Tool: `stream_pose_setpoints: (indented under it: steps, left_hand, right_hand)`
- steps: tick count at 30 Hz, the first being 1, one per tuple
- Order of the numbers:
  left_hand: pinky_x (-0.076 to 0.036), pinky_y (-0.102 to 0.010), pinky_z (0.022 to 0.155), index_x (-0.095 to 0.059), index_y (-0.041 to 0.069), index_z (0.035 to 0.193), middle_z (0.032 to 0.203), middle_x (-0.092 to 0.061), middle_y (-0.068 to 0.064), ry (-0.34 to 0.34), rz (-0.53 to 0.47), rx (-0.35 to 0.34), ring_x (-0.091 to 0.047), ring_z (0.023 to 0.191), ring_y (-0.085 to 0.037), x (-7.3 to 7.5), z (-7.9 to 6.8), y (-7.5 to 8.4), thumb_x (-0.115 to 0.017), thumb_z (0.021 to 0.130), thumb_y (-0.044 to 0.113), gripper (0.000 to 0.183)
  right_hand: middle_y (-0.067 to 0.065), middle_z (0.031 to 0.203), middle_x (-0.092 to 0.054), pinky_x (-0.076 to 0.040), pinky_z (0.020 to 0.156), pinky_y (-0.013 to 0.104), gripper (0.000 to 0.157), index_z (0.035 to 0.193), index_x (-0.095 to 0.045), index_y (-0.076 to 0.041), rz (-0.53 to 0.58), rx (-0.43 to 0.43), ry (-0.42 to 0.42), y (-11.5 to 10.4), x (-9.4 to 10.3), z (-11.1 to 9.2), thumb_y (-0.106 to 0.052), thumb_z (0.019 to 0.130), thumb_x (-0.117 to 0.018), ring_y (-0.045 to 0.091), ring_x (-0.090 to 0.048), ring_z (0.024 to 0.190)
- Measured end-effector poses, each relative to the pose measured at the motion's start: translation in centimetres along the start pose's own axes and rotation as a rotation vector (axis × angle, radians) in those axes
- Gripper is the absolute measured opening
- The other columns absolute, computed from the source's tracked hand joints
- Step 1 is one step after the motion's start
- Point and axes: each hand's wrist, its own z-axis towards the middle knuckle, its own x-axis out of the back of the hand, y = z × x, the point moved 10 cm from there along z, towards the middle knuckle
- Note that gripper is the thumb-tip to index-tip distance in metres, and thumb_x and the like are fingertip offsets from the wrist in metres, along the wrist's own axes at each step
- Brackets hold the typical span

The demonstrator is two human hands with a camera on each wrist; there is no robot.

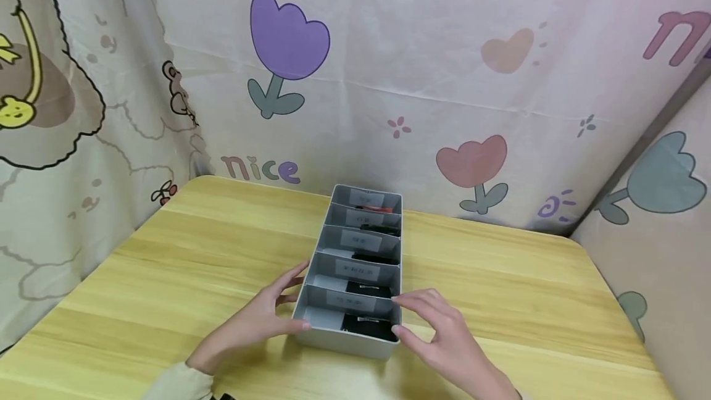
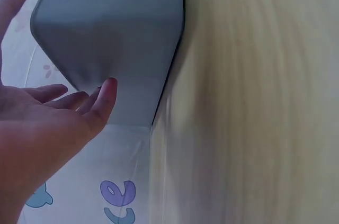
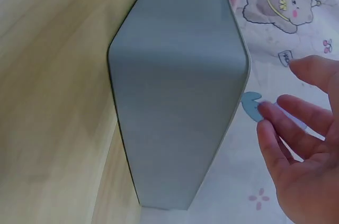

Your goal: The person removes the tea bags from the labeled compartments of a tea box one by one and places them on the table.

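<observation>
A long grey divided box [image 1: 339, 341] stands on the table, its short end toward me. Labels mark the dividers. Flat black items [image 1: 369, 326] lie in the two nearest compartments, dark items [image 1: 374, 258] in those behind, and something red [image 1: 379, 208] in the farthest. My left hand [image 1: 266, 313] is at the box's near left side, thumb by the front corner and fingers spread along the wall; whether they touch cannot be told. At the right side, my right hand [image 1: 444, 332] hovers by the rim, fingers loosely bent and holding nothing; the right wrist view shows it apart from the wall.
The box stands on a light wood-grain table [image 1: 222, 245], its far end close to the back edge. Behind the table hangs a pale printed cloth [image 1: 378, 66] with flowers and hearts, and more cloth closes off the left and right sides.
</observation>
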Motion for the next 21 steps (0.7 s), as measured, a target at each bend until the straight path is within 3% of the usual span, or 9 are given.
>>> stream_pose_setpoints:
  steps: [6,10,15,18,21]
  left_hand:
    - [-0.045,-0.029,0.095,-0.023,0.003,0.153,0.150,-0.025,-0.030,0.005,-0.008,-0.040,-0.040,0.124,-0.050,-0.1,0.0,0.0,-0.077,0.081,0.013,0.091]
    - [-0.044,-0.028,0.096,-0.023,0.004,0.153,0.154,-0.022,-0.026,0.005,-0.016,-0.070,-0.033,0.129,-0.051,-0.1,-0.2,0.1,-0.077,0.081,0.010,0.091]
    - [-0.045,-0.028,0.096,-0.022,0.005,0.154,0.155,-0.021,-0.024,-0.001,-0.025,-0.086,-0.032,0.129,-0.052,-0.2,-0.3,0.2,-0.076,0.082,0.008,0.090]
    - [-0.044,-0.027,0.096,-0.022,0.007,0.154,0.155,-0.020,-0.024,-0.003,-0.029,-0.077,-0.032,0.129,-0.051,-0.2,-0.3,0.2,-0.076,0.082,0.009,0.090]
    - [-0.044,-0.026,0.096,-0.021,0.006,0.154,0.156,-0.018,-0.024,-0.008,-0.028,-0.059,-0.032,0.130,-0.050,-0.3,-0.2,0.0,-0.075,0.083,0.009,0.090]
  right_hand:
    - [-0.001,0.101,-0.068,-0.048,0.079,0.019,0.030,0.110,-0.070,-0.008,0.072,0.077,-0.007,-0.4,-1.3,0.2,-0.009,0.080,-0.078,0.014,-0.062,0.088]
    - [0.001,0.100,-0.069,-0.047,0.081,0.017,0.025,0.108,-0.070,-0.006,0.086,0.133,-0.056,-0.8,-2.3,-0.1,-0.015,0.085,-0.075,0.013,-0.062,0.091]
    - [-0.001,0.100,-0.068,-0.047,0.082,0.017,0.024,0.106,-0.070,-0.005,0.069,0.102,-0.139,-0.6,-3.2,-0.2,-0.014,0.084,-0.075,0.011,-0.058,0.092]
    - [-0.002,0.099,-0.068,-0.047,0.081,0.017,0.022,0.104,-0.071,-0.006,0.039,0.096,-0.177,-0.5,-3.5,-0.1,-0.013,0.085,-0.074,0.010,-0.056,0.092]
    - [-0.005,0.098,-0.067,-0.046,0.080,0.016,0.018,0.102,-0.071,-0.007,0.002,0.142,-0.190,-0.8,-3.7,-0.1,-0.012,0.084,-0.074,0.009,-0.054,0.091]
